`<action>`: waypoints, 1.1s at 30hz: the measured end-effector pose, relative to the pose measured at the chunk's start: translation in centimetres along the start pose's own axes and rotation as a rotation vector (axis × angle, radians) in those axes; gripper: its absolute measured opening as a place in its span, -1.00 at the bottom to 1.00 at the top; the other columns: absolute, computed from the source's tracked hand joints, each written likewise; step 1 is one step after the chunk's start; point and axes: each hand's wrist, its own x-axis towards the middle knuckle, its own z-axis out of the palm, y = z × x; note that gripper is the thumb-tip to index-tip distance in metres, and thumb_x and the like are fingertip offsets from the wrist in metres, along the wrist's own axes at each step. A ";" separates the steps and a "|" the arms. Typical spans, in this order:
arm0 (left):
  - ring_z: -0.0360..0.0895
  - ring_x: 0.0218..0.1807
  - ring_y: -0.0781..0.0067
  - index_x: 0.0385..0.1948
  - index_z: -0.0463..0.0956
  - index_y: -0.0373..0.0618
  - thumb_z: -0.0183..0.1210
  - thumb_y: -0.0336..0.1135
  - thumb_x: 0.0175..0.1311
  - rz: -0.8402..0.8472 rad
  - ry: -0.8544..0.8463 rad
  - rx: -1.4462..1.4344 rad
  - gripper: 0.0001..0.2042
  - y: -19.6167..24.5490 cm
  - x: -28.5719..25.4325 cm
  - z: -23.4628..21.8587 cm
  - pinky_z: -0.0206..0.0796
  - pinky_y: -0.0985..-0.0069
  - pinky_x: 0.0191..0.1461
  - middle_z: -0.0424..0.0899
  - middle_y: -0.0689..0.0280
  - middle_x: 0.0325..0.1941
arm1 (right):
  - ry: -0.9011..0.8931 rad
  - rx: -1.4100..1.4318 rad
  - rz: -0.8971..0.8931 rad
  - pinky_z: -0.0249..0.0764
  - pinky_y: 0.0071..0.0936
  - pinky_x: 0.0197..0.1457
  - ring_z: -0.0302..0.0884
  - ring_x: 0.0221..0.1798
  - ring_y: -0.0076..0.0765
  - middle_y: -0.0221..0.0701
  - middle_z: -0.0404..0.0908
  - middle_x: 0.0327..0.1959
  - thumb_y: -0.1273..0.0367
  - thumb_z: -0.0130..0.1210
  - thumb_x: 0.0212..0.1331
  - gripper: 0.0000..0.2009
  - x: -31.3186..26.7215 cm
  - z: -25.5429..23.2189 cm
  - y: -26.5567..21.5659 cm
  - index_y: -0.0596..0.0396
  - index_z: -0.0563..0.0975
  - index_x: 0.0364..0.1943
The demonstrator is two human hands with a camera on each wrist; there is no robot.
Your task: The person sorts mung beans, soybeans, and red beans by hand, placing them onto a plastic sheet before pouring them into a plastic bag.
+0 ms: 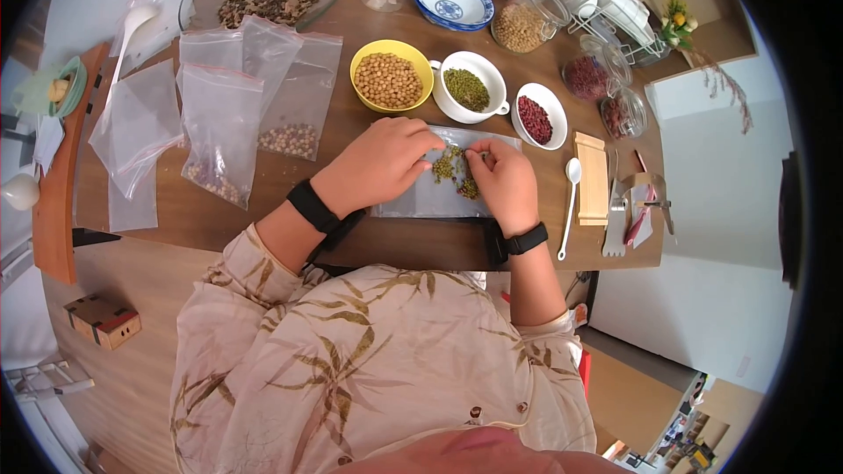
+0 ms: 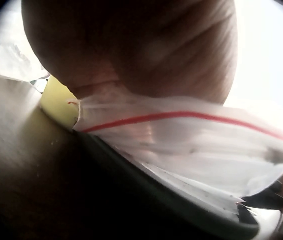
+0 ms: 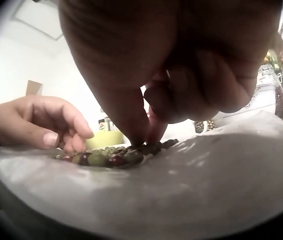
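Note:
A clear zip bag (image 1: 408,202) lies flat at the table's front edge, with green and some dark red beans (image 1: 444,167) spread at its middle; whether they are in or on it, I cannot tell. My left hand (image 1: 378,165) is over the bag's left part, its fingers loosely bent and holding nothing visible. In the right wrist view, that left hand (image 3: 41,122) is beside the beans (image 3: 99,159). My right hand (image 1: 507,186) pinches at the beans with thumb and finger, seen close in the right wrist view. The left wrist view shows the bag's red seal line (image 2: 181,114).
Behind the bag stand a yellow bowl of chickpeas (image 1: 387,76), a white cup of green beans (image 1: 466,89) and a white bowl of red beans (image 1: 537,118). Filled bags (image 1: 215,140) lie left. A white spoon (image 1: 569,211), wooden board (image 1: 592,177) and jars (image 1: 527,22) are right.

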 end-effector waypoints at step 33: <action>0.65 0.15 -0.08 0.13 0.65 -0.13 0.35 -0.45 0.38 0.007 0.004 -0.010 -0.70 0.0 0.0 -0.1 0.45 0.07 0.25 0.71 0.14 0.06 | -0.007 0.145 0.076 0.33 -0.29 -0.42 0.40 -0.55 -0.37 -0.40 0.48 -0.60 0.33 0.40 0.39 -0.85 -0.7 -0.1 1.4 0.10 0.78 -0.11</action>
